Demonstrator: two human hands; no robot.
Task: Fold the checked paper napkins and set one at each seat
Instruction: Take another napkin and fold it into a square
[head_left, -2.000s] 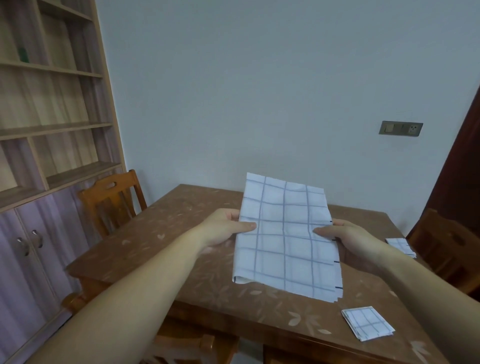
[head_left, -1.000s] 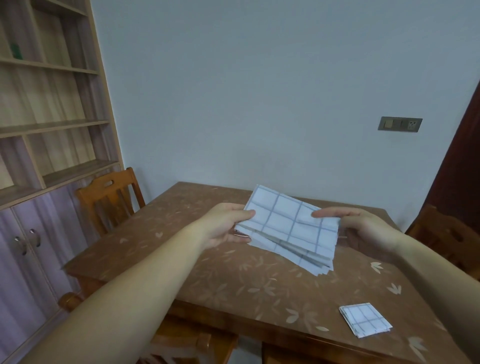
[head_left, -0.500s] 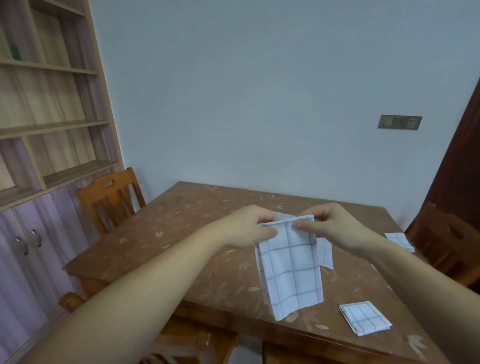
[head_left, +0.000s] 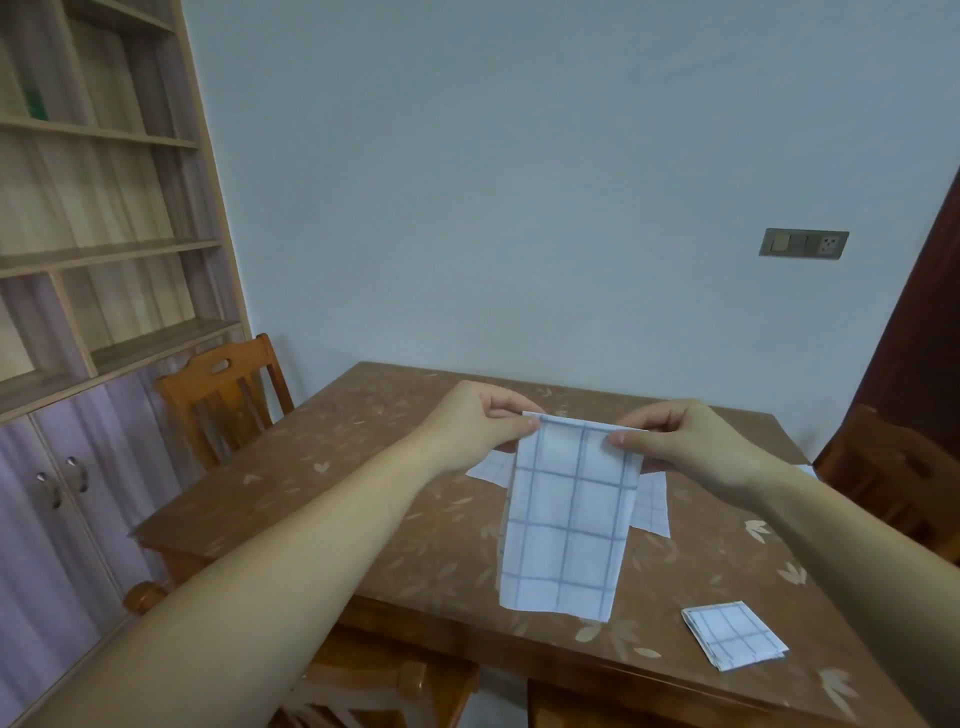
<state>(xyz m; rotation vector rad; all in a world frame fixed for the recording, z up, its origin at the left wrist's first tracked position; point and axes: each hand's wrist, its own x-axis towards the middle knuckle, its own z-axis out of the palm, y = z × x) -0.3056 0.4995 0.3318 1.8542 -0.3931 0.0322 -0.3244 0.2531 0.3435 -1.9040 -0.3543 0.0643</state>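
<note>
A white napkin with blue checks (head_left: 566, 519) hangs as a narrow folded strip above the brown table (head_left: 363, 499). My left hand (head_left: 472, 426) pinches its top left corner and my right hand (head_left: 685, 441) pinches its top right corner. Behind the strip, an unfolded checked napkin (head_left: 652, 506) lies flat on the table, mostly hidden. A small folded checked napkin (head_left: 733, 642) rests near the table's front right edge.
A wooden chair (head_left: 218, 395) stands at the table's left side, another chair (head_left: 898, 478) at the right, and a chair back (head_left: 384, 680) shows below the near edge. A shelf unit with cupboard doors (head_left: 78, 312) fills the left wall.
Two seconds ago I held the napkin as a wide sheet. I folded it in half, then turned it so it hangs as a narrow strip pinched at its top edge.
</note>
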